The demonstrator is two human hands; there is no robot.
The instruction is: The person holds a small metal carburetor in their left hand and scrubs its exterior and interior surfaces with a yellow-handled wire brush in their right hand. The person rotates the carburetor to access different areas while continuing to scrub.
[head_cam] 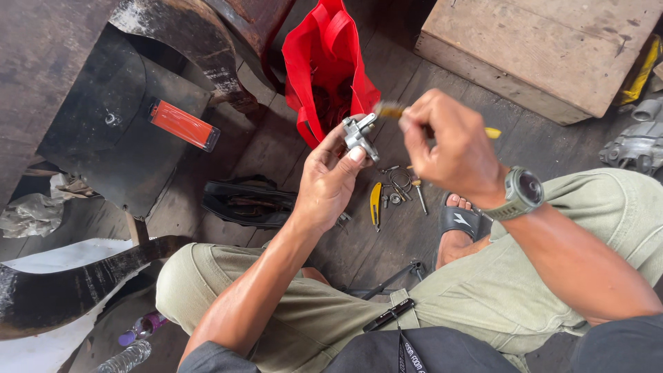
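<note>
Above the plank floor, left hand [330,181] pinches a small grey metal fitting [358,133].

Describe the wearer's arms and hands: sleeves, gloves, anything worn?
Both hands are bare, no gloves: left hand, right hand. Forearms are uncovered; dark sleeve edges show only near the upper arms at the bottom of the frame. The right wrist carries a chunky wristwatch with a grey-green case and strap and a round dark face. No rings visible on the fingers. Left wrist is bare.
</note>
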